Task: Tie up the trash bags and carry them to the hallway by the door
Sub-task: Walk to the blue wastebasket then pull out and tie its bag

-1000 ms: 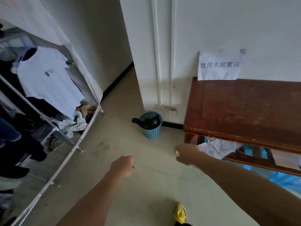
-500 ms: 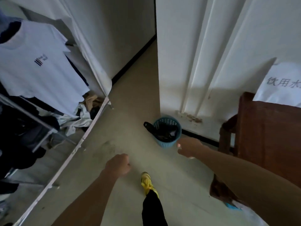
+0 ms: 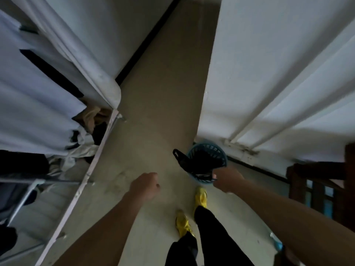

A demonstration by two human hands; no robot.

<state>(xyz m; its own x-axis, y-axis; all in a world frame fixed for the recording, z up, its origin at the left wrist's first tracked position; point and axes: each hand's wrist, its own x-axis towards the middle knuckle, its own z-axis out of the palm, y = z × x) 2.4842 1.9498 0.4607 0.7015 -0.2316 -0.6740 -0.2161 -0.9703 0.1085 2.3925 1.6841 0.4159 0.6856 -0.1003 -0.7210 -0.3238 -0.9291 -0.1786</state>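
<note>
Head view: blue basket (image 3: 221,150) stands on the floor at the white wall corner, with the black trash bag (image 3: 199,162) inside it and one bag handle sticking out over the left rim. Left hand (image 3: 146,186) is a closed fist above the floor, holding nothing. Right hand (image 3: 227,179) is at the near rim, perhaps touching the bag; the blur hides its grip.

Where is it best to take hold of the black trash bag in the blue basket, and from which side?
Probably the handle loop of the black trash bag, which sticks out past the left rim of the blue basket. Come from above-left: the loop stands free there, while the wall closes the far side.
</note>
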